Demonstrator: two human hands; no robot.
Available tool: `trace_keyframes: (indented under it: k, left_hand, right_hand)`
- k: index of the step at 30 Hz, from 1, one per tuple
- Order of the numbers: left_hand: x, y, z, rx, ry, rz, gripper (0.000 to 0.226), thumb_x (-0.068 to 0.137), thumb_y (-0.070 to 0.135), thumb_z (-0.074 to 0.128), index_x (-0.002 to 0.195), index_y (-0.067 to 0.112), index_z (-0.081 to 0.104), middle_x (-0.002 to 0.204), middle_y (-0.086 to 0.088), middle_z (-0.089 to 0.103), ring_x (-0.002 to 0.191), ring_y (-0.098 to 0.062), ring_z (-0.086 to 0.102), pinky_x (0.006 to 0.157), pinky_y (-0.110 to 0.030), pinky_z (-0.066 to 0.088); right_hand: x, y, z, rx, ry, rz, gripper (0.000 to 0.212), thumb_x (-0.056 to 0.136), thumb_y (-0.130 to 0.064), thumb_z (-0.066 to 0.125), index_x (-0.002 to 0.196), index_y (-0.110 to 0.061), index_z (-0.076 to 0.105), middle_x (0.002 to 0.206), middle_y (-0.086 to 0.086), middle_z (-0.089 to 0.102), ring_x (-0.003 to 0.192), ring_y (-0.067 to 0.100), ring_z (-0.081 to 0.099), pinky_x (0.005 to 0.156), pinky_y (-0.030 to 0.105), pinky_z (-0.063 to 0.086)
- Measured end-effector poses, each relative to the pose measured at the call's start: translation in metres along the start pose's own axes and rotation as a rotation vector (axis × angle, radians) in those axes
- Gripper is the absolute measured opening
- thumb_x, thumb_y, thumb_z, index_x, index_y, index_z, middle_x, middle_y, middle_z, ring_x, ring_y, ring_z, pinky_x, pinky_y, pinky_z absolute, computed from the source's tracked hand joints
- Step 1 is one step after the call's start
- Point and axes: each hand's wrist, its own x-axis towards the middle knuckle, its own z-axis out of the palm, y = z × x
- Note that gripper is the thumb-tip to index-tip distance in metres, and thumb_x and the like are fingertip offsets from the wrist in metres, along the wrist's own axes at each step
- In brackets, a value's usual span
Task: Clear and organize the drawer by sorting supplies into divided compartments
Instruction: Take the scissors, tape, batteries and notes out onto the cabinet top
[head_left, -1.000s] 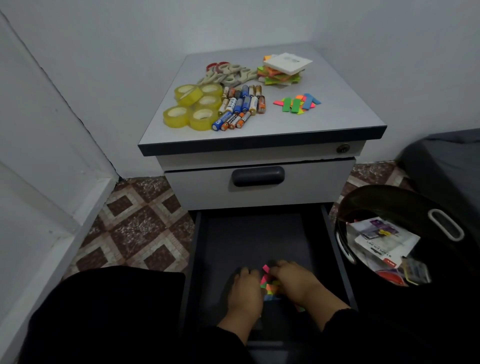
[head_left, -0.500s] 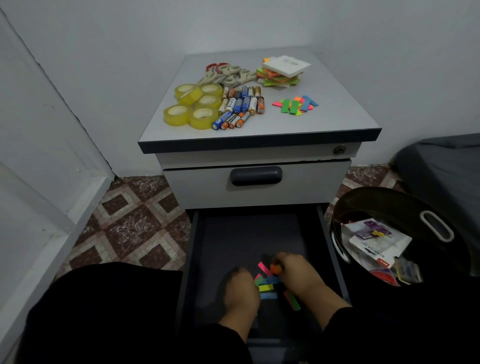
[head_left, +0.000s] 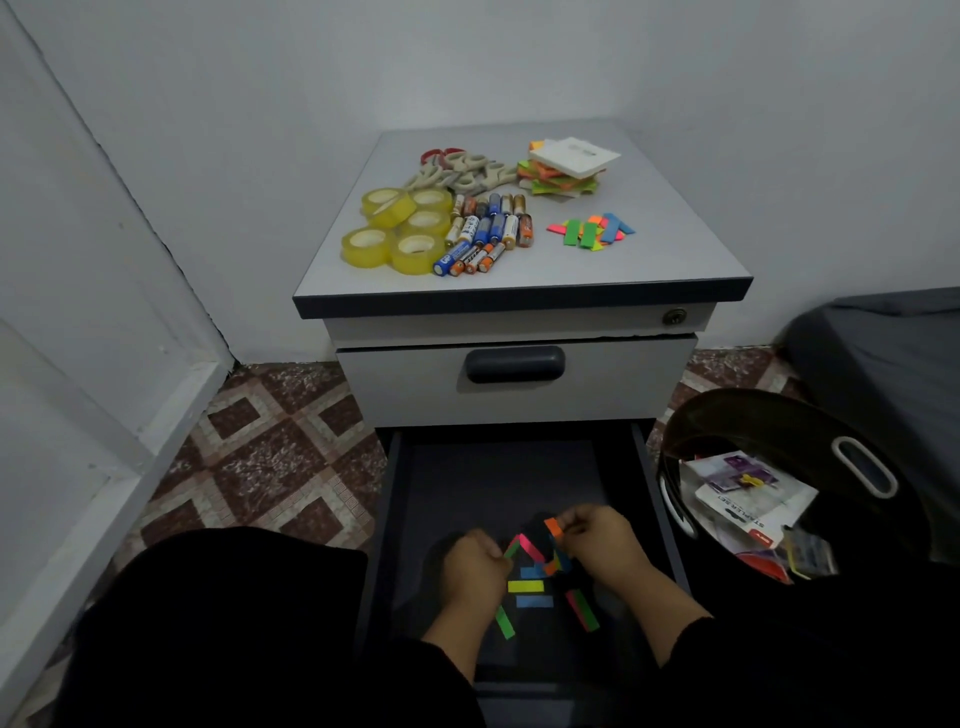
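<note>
Hands in open drawer, right fingers pinching orange flag, left fingers gripping pink flag, bin beside drawer

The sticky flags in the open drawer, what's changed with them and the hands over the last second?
The hands have drawn apart, uncovering flags they were bunched over. The right hand now pinches an orange flag lifted off the drawer floor; the left hand holds a pink flag by one end. Yellow, blue and green flags lie spread out. Supplies on the cabinet top stayed put.
</note>
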Motion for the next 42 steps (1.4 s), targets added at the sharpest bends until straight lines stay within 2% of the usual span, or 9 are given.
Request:
trace_keyframes:
  k: [3, 7, 10, 16, 19, 23, 28, 35, 42]
  left_hand:
    - [-0.006, 0.02, -0.01, -0.227, 0.039, 0.066, 0.023, 0.081, 0.005, 0.07, 0.073, 0.019, 0.053, 0.074, 0.001, 0.058, 0.068, -0.011, 0.055, 0.058, -0.021, 0.041]
    - [-0.02, 0.064, -0.029, -0.441, 0.098, 0.266, 0.022, 0.082, 0.003, 0.07, 0.075, 0.02, 0.058, 0.074, 0.001, 0.061, 0.072, -0.015, 0.058, 0.061, -0.019, 0.042]
    - [-0.038, 0.108, -0.048, -0.544, 0.136, 0.465, 0.022, 0.083, 0.003, 0.068, 0.076, 0.022, 0.06, 0.074, 0.002, 0.063, 0.072, -0.012, 0.06, 0.064, -0.018, 0.045]
    - [-0.053, 0.207, -0.09, -0.542, 0.224, 0.822, 0.015, 0.087, 0.011, 0.066, 0.084, 0.025, 0.061, 0.077, 0.009, 0.064, 0.073, -0.004, 0.06, 0.069, -0.019, 0.05]
    - [-0.043, 0.253, -0.1, -0.461, 0.313, 0.856, 0.005, 0.09, 0.012, 0.063, 0.089, 0.017, 0.061, 0.076, 0.01, 0.058, 0.069, 0.001, 0.054, 0.063, -0.012, 0.044]
    - [-0.02, 0.292, -0.099, -0.329, 0.346, 0.815, 0.01, 0.094, 0.01, 0.054, 0.1, 0.009, 0.061, 0.088, -0.001, 0.06, 0.085, -0.02, 0.059, 0.07, -0.032, 0.05]
    - [-0.004, 0.306, -0.095, -0.216, 0.277, 0.828, 0.027, 0.099, 0.009, 0.04, 0.116, 0.008, 0.061, 0.115, -0.009, 0.062, 0.103, -0.019, 0.055, 0.078, -0.025, 0.04]
    - [-0.003, 0.299, -0.094, -0.189, 0.246, 0.858, 0.035, 0.1, 0.008, 0.038, 0.13, 0.01, 0.056, 0.132, -0.007, 0.057, 0.122, -0.019, 0.05, 0.093, -0.024, 0.038]
    - [-0.02, 0.28, -0.099, -0.32, 0.259, 0.983, 0.03, 0.096, 0.001, 0.043, 0.118, 0.008, 0.063, 0.117, -0.002, 0.064, 0.111, -0.011, 0.055, 0.089, -0.012, 0.041]
  right_hand:
    - [-0.003, -0.014, -0.001, 0.168, 0.048, -0.028, 0.021, 0.086, 0.001, 0.062, 0.078, -0.019, 0.064, 0.081, 0.004, 0.065, 0.078, 0.019, 0.062, 0.062, 0.028, 0.049]
    - [-0.013, -0.052, -0.013, 0.292, 0.167, -0.164, 0.014, 0.091, -0.006, 0.059, 0.099, -0.014, 0.066, 0.089, 0.001, 0.066, 0.082, 0.016, 0.062, 0.065, 0.019, 0.045]
    - [-0.029, -0.094, -0.035, 0.286, 0.427, -0.398, 0.018, 0.094, -0.011, 0.057, 0.107, -0.02, 0.064, 0.096, -0.004, 0.064, 0.088, 0.008, 0.059, 0.069, 0.006, 0.041]
    - [-0.05, -0.177, -0.099, 0.399, 0.774, -0.731, 0.015, 0.095, -0.02, 0.057, 0.107, -0.028, 0.06, 0.09, -0.011, 0.062, 0.08, -0.001, 0.057, 0.07, 0.01, 0.045]
    - [-0.032, -0.211, -0.131, 0.381, 0.776, -0.674, 0.014, 0.094, -0.026, 0.059, 0.106, -0.021, 0.064, 0.085, -0.016, 0.061, 0.076, -0.005, 0.057, 0.065, 0.003, 0.041]
    - [0.006, -0.233, -0.153, 0.215, 0.682, -0.605, 0.02, 0.093, -0.021, 0.059, 0.109, -0.014, 0.067, 0.095, -0.004, 0.067, 0.083, 0.003, 0.059, 0.063, 0.001, 0.04]
    - [0.031, -0.237, -0.16, 0.099, 0.566, -0.55, 0.027, 0.096, -0.014, 0.051, 0.118, -0.011, 0.067, 0.118, 0.005, 0.065, 0.108, 0.015, 0.059, 0.086, 0.02, 0.043]
    - [0.028, -0.23, -0.16, 0.08, 0.588, -0.56, 0.036, 0.101, -0.013, 0.042, 0.135, -0.011, 0.055, 0.136, 0.004, 0.055, 0.126, 0.015, 0.048, 0.094, 0.016, 0.032]
    - [0.007, -0.209, -0.146, 0.127, 0.787, -0.802, 0.03, 0.096, -0.004, 0.044, 0.116, -0.011, 0.065, 0.115, 0.002, 0.065, 0.104, 0.006, 0.053, 0.078, 0.001, 0.036]
